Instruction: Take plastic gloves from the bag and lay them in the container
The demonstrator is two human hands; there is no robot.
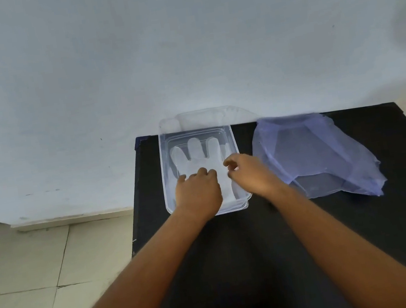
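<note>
A clear plastic container [167, 175] stands on the black table, at its far left. A see-through plastic glove [196, 152] lies flat inside it, fingers pointing away from me. My left hand [198, 192] rests palm down on the glove's cuff end, fingers curled. My right hand [248, 172] hovers at the container's right rim, thumb and fingers bent and close together at the glove's right edge; whether it pinches the glove I cannot tell. A pale blue translucent bag [313, 156] lies crumpled to the right of the container.
The black table [401, 203] ends against a white wall [155, 55] just behind the container. The container's clear lid [204, 118] leans on the wall behind it. Tiled floor [30, 272] lies to the left of the table.
</note>
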